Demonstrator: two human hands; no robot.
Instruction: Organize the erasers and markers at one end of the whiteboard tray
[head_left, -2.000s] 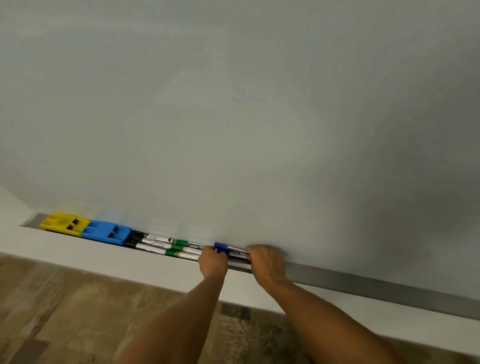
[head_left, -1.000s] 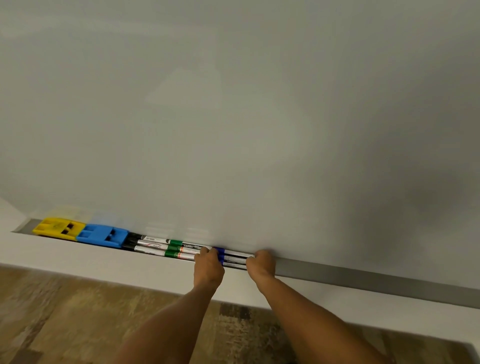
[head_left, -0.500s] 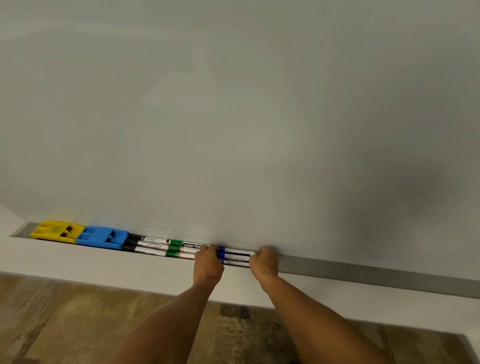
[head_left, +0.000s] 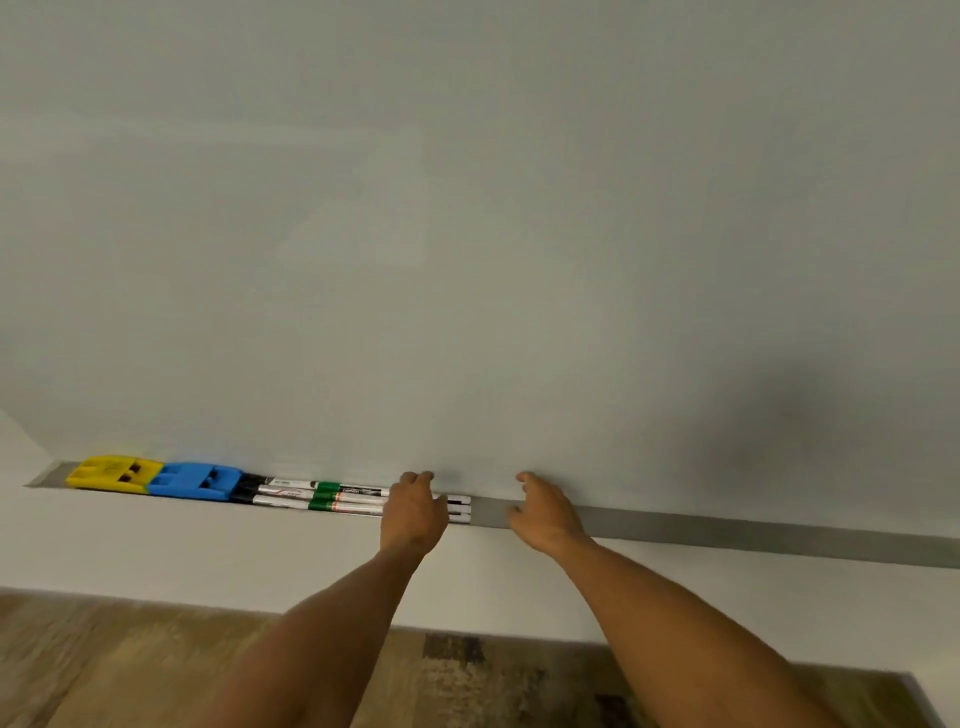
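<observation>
The markers (head_left: 332, 500) lie in rows in the whiteboard tray (head_left: 727, 527), beside the blue eraser (head_left: 195, 480) and yellow eraser (head_left: 111, 472). The left hand (head_left: 413, 512) covers them, fingers loosely curled. The right hand (head_left: 543, 512) hovers apart, fingers relaxed, holding nothing.

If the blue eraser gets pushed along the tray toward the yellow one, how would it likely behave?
The blue eraser looks like a stiff moulded block lying flat in the tray, so it would probably slide, not roll or tip. It already seems to butt against the yellow eraser, so a push would likely move both.
</observation>
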